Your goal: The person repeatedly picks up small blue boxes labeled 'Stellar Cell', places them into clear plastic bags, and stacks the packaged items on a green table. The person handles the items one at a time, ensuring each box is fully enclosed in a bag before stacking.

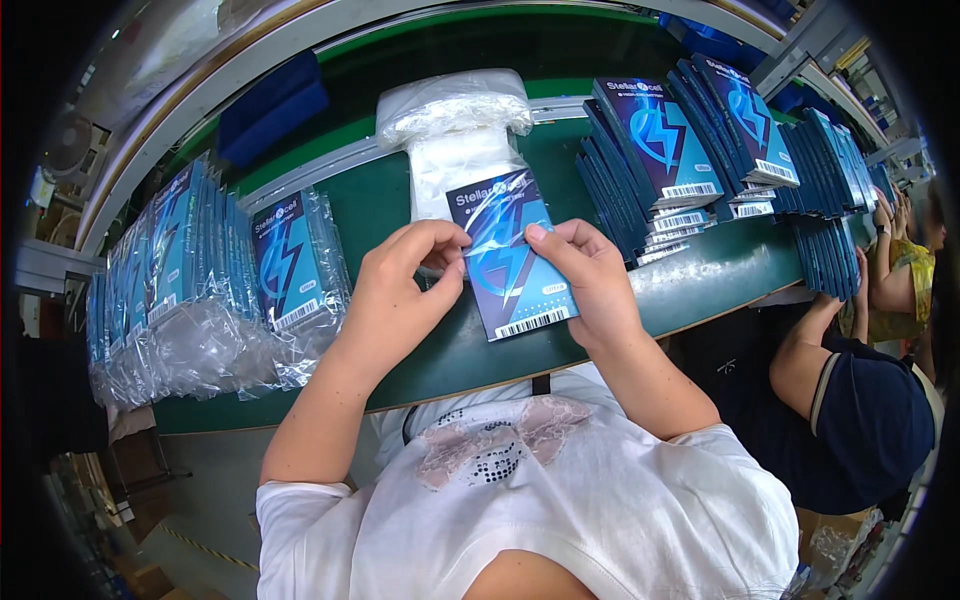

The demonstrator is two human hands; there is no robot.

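A flat dark-blue and turquoise box with a lightning-bolt design is held upright in front of me. My right hand grips it by the right edge, thumb on the front face. Beside its left edge, my left hand has thumb and fingertips brought together; what they pinch, if anything, is too small to make out. Glossy streaks cross the box's upper part, and I cannot tell whether film covers it. Just behind the box lies a pile of clear plastic bags, whose near end the box partly hides.
Rows of similar boxes lean on the green table at the right. Film-wrapped boxes stand at the left. A blue bin sits at the back left. At the right, another person's arm reaches toward boxes.
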